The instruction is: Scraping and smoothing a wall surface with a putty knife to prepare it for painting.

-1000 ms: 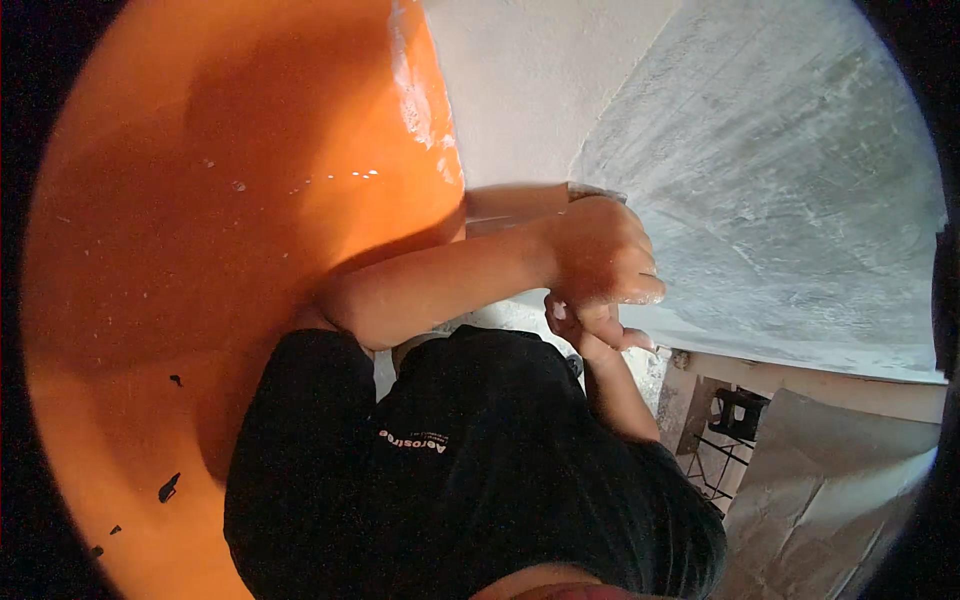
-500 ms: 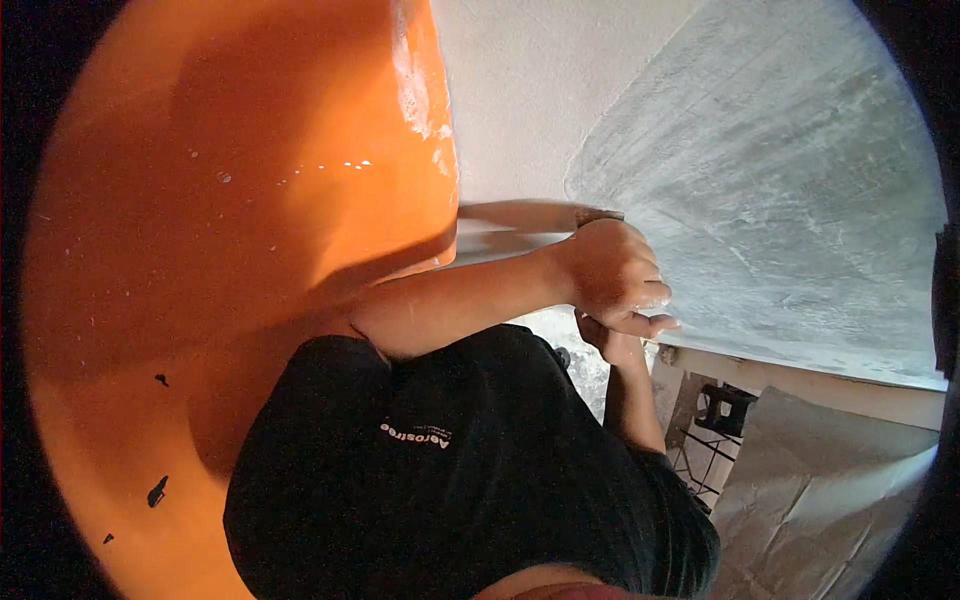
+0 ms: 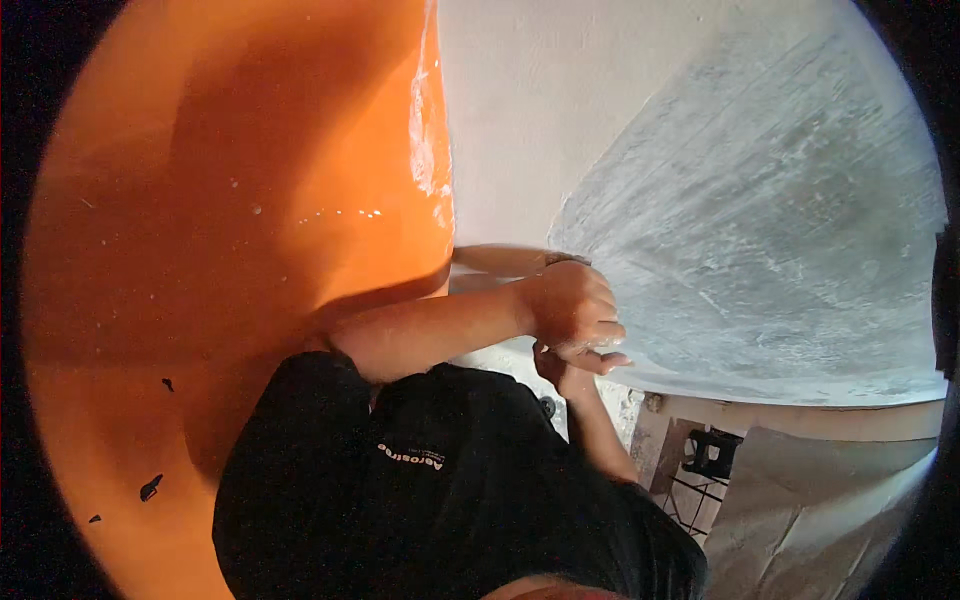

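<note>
My left hand [image 3: 575, 312] is closed in front of the pale plastered wall [image 3: 530, 120], its fingers curled and the thumb pointing right. White residue marks its fingers. Just above the knuckles shows a thin brown edge [image 3: 568, 258] of something flat; the hand hides the rest. Below it, my right hand [image 3: 568, 376] comes up close under the left one, with bent fingers partly covered. What the two hands hold between them cannot be made out. A rough grey area [image 3: 770, 220] of the wall spreads out to the right of the hands.
At the left a large orange surface [image 3: 230, 230] with a white-smeared edge stands close to my left arm. Lower right, a grey-brown sheet [image 3: 820, 510] hangs by a black plastic object [image 3: 711, 453] and a dark wire frame [image 3: 695, 500]. The wall's lower edge curves above them.
Both hands have shifted slightly left along the wall, staying together. The whole view has also moved, so the wall sits lower in it. The grip looks the same.
</note>
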The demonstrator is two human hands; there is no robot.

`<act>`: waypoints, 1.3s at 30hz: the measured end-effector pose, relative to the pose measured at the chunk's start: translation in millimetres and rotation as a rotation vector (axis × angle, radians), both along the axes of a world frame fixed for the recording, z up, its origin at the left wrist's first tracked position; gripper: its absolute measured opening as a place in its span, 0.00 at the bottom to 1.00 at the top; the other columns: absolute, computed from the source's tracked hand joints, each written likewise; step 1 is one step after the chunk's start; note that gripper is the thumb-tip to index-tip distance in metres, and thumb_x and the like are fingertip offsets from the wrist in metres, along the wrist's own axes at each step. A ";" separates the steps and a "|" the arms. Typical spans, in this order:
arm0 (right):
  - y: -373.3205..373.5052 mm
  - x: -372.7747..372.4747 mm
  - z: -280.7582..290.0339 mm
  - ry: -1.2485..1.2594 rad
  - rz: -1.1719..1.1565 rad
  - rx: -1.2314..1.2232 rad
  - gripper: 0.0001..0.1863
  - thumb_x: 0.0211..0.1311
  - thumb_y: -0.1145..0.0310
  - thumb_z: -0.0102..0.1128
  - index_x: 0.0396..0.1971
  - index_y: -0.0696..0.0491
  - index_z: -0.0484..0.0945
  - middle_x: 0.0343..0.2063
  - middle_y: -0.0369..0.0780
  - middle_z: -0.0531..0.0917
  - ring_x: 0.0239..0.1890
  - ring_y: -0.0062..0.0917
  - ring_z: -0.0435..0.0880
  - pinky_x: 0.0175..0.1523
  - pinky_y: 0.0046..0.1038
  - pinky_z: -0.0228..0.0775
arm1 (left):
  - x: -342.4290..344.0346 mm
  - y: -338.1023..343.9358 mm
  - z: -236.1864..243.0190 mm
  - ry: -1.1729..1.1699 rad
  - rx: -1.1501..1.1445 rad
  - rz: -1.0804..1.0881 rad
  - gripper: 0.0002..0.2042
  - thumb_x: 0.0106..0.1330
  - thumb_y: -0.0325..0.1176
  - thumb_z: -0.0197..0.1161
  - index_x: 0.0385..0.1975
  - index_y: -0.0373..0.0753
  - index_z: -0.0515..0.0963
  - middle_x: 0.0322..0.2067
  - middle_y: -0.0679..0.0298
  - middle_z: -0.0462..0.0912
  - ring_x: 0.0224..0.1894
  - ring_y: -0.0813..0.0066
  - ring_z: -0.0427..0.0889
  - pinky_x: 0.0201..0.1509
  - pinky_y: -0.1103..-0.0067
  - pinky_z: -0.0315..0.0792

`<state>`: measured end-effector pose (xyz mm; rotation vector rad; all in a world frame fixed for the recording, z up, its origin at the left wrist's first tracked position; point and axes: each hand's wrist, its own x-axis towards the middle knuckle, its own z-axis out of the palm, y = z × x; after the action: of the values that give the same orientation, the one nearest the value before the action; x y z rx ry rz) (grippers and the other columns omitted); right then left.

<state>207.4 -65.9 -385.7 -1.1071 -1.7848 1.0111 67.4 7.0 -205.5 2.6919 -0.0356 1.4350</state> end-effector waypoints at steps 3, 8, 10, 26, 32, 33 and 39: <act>-1.5 -16.8 -2.3 0.046 0.030 -0.019 0.27 0.55 0.67 0.63 0.56 0.55 0.68 0.50 0.40 0.74 0.50 0.26 0.75 0.55 0.27 0.68 | -3.2 4.9 2.2 0.032 0.048 -0.067 0.16 0.50 0.45 0.66 0.11 0.44 0.69 0.10 0.69 0.65 0.14 0.72 0.70 0.17 0.76 0.63; 2.8 -35.1 0.1 0.143 0.079 -0.056 0.27 0.56 0.67 0.62 0.56 0.56 0.68 0.50 0.41 0.75 0.50 0.25 0.75 0.55 0.27 0.68 | -13.9 4.7 25.4 0.107 0.077 -0.065 0.19 0.51 0.48 0.65 0.11 0.43 0.69 0.09 0.67 0.67 0.12 0.67 0.71 0.17 0.73 0.65; 14.3 -56.7 1.0 0.176 0.097 -0.080 0.27 0.57 0.67 0.61 0.56 0.56 0.68 0.50 0.41 0.75 0.50 0.25 0.75 0.55 0.27 0.68 | -18.1 6.2 31.5 0.151 0.079 -0.074 0.19 0.51 0.48 0.66 0.11 0.43 0.69 0.09 0.67 0.68 0.12 0.66 0.71 0.17 0.73 0.65; -60.4 19.1 -40.6 0.530 -0.368 -0.210 0.14 0.68 0.62 0.51 0.30 0.58 0.77 0.24 0.36 0.80 0.26 0.18 0.78 0.32 0.20 0.71 | 13.3 -44.6 -15.9 0.435 -1.922 -1.226 0.11 0.66 0.38 0.61 0.29 0.35 0.77 0.23 0.63 0.79 0.25 0.78 0.80 0.27 0.83 0.71; -100.4 31.7 41.1 0.637 -0.719 -0.086 0.17 0.73 0.60 0.40 0.31 0.58 0.70 0.14 0.35 0.74 0.16 0.17 0.72 0.22 0.21 0.67 | 41.6 -45.7 -45.3 0.823 -1.043 -0.151 0.18 0.66 0.46 0.60 0.31 0.34 0.76 0.26 0.57 0.83 0.28 0.70 0.82 0.33 0.74 0.74; -100.5 33.1 43.9 0.580 -0.718 -0.016 0.16 0.73 0.61 0.40 0.30 0.58 0.69 0.14 0.36 0.74 0.15 0.17 0.72 0.21 0.22 0.67 | 47.8 -48.4 -44.0 0.796 -1.111 -0.132 0.17 0.65 0.45 0.61 0.33 0.33 0.76 0.28 0.55 0.83 0.28 0.67 0.82 0.34 0.72 0.74; -84.2 64.1 54.0 0.635 -0.534 0.076 0.17 0.74 0.61 0.38 0.33 0.58 0.70 0.14 0.34 0.73 0.13 0.15 0.70 0.19 0.19 0.65 | 90.0 -50.4 -69.9 0.668 -0.760 0.166 0.17 0.68 0.45 0.56 0.34 0.34 0.75 0.24 0.52 0.78 0.27 0.57 0.82 0.31 0.65 0.72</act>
<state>271.5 -150.1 -331.7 -0.9905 -0.9439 0.8272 157.3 -43.4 -275.4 2.3652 0.6418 0.3560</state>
